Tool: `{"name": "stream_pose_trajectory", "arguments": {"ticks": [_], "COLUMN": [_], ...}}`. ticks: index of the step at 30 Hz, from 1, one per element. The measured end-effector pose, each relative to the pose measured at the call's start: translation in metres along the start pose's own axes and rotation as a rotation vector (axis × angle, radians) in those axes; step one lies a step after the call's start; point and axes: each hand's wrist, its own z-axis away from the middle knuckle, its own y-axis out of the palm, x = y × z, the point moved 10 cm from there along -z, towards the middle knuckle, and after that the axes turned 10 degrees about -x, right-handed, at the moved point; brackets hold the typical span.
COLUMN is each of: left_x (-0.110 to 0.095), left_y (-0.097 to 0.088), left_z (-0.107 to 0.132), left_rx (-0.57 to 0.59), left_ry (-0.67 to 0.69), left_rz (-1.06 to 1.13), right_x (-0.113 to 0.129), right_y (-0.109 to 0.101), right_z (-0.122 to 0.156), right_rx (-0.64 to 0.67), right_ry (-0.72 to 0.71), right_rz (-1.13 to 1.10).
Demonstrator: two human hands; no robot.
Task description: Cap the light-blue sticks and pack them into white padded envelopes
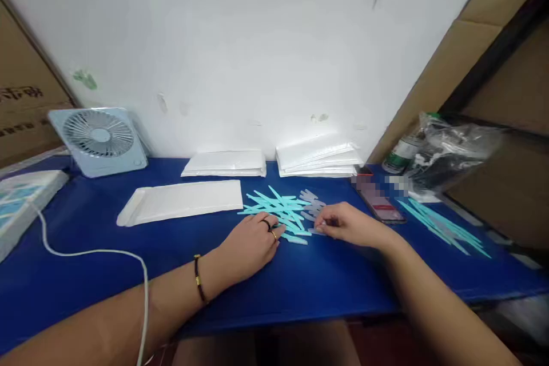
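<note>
Fingers of our left hand (pixel 253 240) press flat on the turquoise sticks (pixel 278 209) to steady them, while our right hand (pixel 349 224) pinches a pale stick (pixel 316 231) on the blue surface (pixel 300 280).

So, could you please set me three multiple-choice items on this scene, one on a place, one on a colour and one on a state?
1. Where does the small pale-blue square desk fan stand?
A. far left, by the wall
B. beside the phone
C. on the white pouches

2. What colour are most of the thin plastic sticks in the pile between the hands?
A. red
B. turquoise
C. black

3. How does the left hand lie?
A. raised in the air
B. clenched round the fan
C. palm down on the blue table top

Key: 1 A, the fan stands at the table's back left; 2 B, the pile is mainly turquoise; 3 C, its fingers rest by the pile, while the right hand pinches a pale stick.
</note>
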Motion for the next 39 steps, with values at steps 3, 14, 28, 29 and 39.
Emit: {"name": "stream_pose_trajectory", "arguments": {"ticks": [3,14,28,29,39], "left_x": [-0.001,-0.008,0.013,0.013,0.033], "left_y": [-0.001,0.000,-0.013,-0.012,0.001], "left_z": [0.000,0.005,0.003,0.003,-0.011], "left_rx": [-0.017,-0.032,-0.096,-0.094,0.083], "left_ry": [0.008,-0.006,-0.041,-0.033,-0.233], "left_rz": [-0.009,-0.009,-0.042,-0.052,0.100], "right_x": [-0.005,0.005,0.012,0.012,-0.012], "right_y": [-0.005,0.000,-0.012,-0.009,-0.002], "right_z": [-0.001,0.000,-0.012,-0.012,-0.007], "right_rx": [-0.030,-0.022,-0.242,-0.226,-0.105], "right_ry": [0.031,-0.046,-0.098,-0.101,0.072], "right_rz": [0.012,-0.005,0.149,0.159,0.095]}}
